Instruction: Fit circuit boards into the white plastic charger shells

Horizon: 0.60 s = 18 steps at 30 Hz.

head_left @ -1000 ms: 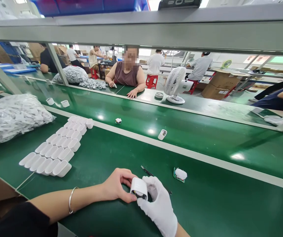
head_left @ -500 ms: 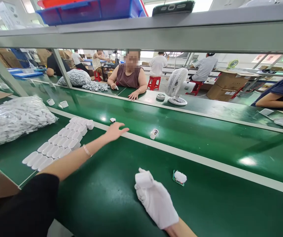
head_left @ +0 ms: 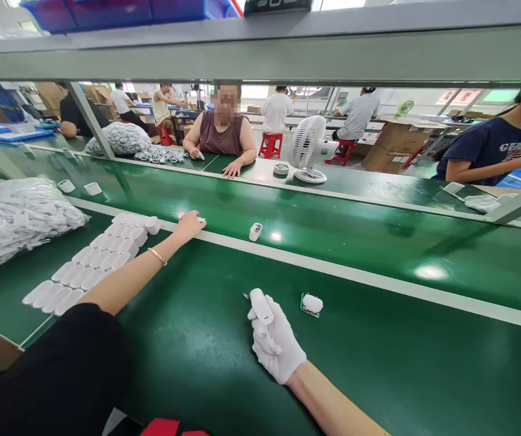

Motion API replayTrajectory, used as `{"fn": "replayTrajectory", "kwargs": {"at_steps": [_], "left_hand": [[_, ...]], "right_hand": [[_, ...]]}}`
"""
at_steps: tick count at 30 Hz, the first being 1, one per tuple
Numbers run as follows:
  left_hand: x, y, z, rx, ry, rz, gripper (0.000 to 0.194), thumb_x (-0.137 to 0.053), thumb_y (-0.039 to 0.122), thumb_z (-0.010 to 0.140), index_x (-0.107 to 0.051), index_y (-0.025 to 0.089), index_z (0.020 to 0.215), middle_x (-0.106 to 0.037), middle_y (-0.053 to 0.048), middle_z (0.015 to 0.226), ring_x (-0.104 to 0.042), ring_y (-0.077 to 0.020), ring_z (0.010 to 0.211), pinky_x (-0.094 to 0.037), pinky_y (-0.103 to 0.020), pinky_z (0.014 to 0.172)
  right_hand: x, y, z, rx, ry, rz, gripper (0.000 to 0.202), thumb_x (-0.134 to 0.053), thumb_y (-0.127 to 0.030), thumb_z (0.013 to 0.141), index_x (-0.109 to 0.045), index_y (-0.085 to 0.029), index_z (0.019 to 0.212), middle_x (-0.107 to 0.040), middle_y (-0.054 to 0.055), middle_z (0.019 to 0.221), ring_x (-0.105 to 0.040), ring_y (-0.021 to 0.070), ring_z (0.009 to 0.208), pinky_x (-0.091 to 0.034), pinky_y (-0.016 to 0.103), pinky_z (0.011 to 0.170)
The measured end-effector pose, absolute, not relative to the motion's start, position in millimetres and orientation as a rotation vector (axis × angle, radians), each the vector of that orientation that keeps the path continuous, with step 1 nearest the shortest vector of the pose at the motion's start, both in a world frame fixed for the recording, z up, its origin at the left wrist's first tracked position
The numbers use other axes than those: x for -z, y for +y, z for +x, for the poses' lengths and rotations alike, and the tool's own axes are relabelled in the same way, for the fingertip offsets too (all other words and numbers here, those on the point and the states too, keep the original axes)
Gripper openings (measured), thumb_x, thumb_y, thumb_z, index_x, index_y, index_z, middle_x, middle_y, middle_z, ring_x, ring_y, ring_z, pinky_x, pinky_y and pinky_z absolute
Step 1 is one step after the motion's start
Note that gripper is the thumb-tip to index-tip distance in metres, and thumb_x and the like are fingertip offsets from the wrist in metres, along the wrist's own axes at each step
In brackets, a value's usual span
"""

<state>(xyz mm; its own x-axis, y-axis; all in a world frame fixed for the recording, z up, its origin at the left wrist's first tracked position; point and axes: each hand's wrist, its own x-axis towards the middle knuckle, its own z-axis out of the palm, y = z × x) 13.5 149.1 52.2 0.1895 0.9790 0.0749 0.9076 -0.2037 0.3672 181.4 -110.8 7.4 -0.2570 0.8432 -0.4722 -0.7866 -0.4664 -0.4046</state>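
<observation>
My bare left hand point(head_left: 188, 226) reaches over the pale strip, its fingers closed on a small circuit board point(head_left: 201, 221); only a whitish bit of it shows. My right hand point(head_left: 279, 343), in a white glove, grips a white plug adapter point(head_left: 261, 306) with thin metal prongs out to the left and a small dark slot in its near end. To the right of the glove lies another circuit board point(head_left: 312, 304) with a white cover on top. An open white casing point(head_left: 255, 231) with parts inside stands on the green surface beyond the strip.
Rows of white casings point(head_left: 90, 259) stand at left, near a clear bag of white parts point(head_left: 24, 221). Two white pieces point(head_left: 92, 189) lie beyond. A shelf beam point(head_left: 260, 57) crosses overhead. Across the bench are a seated co-worker point(head_left: 224, 136) and a white fan point(head_left: 308, 148).
My left hand has closed on the small circuit board it was stretched towards. My right hand has turned, so the adapter's slotted end and prongs show. The view has shifted right.
</observation>
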Motion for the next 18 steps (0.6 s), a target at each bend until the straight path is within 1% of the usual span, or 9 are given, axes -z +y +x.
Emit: {"fn": "replayTrajectory", "kwargs": {"at_steps": [3,6,8,10,12,14,15,16,18], "left_hand": [[-39.6,112.8,17.2,-0.352,1.677,2.298,0.045,-0.061,0.031,0.085,-0.051,0.012,0.124,-0.06,-0.014,0.119,-0.056,-0.0273,0.111,-0.043,-0.04,0.095],[-27.3,66.7,14.1,-0.269,1.503,2.356,0.055,-0.065,0.032,0.078,-0.05,0.015,0.128,-0.066,-0.011,0.108,-0.06,-0.0273,0.104,-0.046,-0.034,0.09],[-23.3,42.3,7.3,-0.235,1.405,2.388,0.064,-0.07,0.037,0.074,-0.049,0.017,0.13,-0.065,-0.009,0.112,-0.06,-0.0254,0.104,-0.047,-0.031,0.09],[-24.3,29.5,-3.1,-0.223,1.383,2.414,0.064,-0.067,0.045,0.076,-0.048,0.02,0.132,-0.062,-0.007,0.118,-0.059,-0.0239,0.107,-0.047,-0.03,0.09],[-29.7,28.9,-16.6,-0.235,1.493,2.429,0.055,-0.059,0.047,0.083,-0.049,0.02,0.13,-0.059,-0.009,0.123,-0.054,-0.0265,0.114,-0.044,-0.034,0.095],[-37.0,36.8,-31.8,-0.261,1.737,2.407,0.046,-0.051,0.039,0.089,-0.051,0.014,0.127,-0.055,-0.016,0.125,-0.046,-0.0343,0.121,-0.038,-0.045,0.099],[-40.5,42.1,-39.4,-0.273,1.886,2.374,0.043,-0.048,0.033,0.09,-0.051,0.009,0.126,-0.053,-0.02,0.125,-0.042,-0.0388,0.122,-0.036,-0.05,0.099],[-43.4,47.4,-46.5,-0.281,2.033,2.328,0.042,-0.046,0.028,0.091,-0.05,0.004,0.125,-0.051,-0.025,0.125,-0.039,-0.0424,0.123,-0.035,-0.053,0.098],[-47.3,56.7,-57.6,-0.275,2.271,2.225,0.045,-0.043,0.022,0.09,-0.043,-0.003,0.128,-0.048,-0.031,0.123,-0.037,-0.0452,0.123,-0.035,-0.054,0.095]], "right_hand": [[-9.2,-110.3,180.5,-1.907,-0.06,-0.796,0.045,-0.05,-0.053,0.086,-0.059,-0.013,0.066,-0.043,-0.007,0.039,-0.018,-0.0004,0.025,-0.011,0.011,0.026],[-11.1,-110.1,180.7,-1.903,-0.049,-0.798,0.046,-0.048,-0.051,0.088,-0.059,-0.012,0.067,-0.044,-0.007,0.04,-0.02,-0.0008,0.025,-0.013,0.01,0.025],[-13.7,-108.2,184.2,-1.891,-0.133,-0.832,0.048,-0.049,-0.056,0.086,-0.06,-0.012,0.069,-0.05,-0.004,0.044,-0.029,0.0009,0.026,-0.017,0.011,0.025],[-18.2,-102.8,193.5,-1.834,-0.338,-0.918,0.052,-0.052,-0.063,0.081,-0.061,-0.013,0.072,-0.058,0.002,0.05,-0.045,0.0068,0.032,-0.027,0.014,0.027],[-24.5,-92.1,210.2,-1.66,-0.567,-1.046,0.053,-0.055,-0.067,0.076,-0.061,-0.014,0.079,-0.064,0.008,0.06,-0.058,0.0151,0.043,-0.042,0.022,0.035],[-31.6,-75.3,233.8,-1.366,-0.743,-1.264,0.05,-0.058,-0.065,0.073,-0.06,-0.016,0.085,-0.067,0.009,0.07,-0.064,0.0209,0.056,-0.052,0.032,0.05],[-34.9,-64.9,247.2,-1.196,-0.82,-1.424,0.048,-0.057,-0.064,0.073,-0.059,-0.018,0.087,-0.068,0.01,0.075,-0.066,0.0235,0.064,-0.055,0.036,0.058],[-37.8,-53.4,261.2,-0.982,-0.916,-1.635,0.045,-0.054,-0.063,0.074,-0.058,-0.019,0.086,-0.068,0.01,0.079,-0.067,0.0252,0.072,-0.055,0.038,0.065],[-42.1,-29.6,288.1,-0.769,-0.953,-1.822,0.038,-0.05,-0.057,0.077,-0.058,-0.02,0.08,-0.067,0.014,0.09,-0.065,0.0301,0.089,-0.051,0.042,0.079]]}}
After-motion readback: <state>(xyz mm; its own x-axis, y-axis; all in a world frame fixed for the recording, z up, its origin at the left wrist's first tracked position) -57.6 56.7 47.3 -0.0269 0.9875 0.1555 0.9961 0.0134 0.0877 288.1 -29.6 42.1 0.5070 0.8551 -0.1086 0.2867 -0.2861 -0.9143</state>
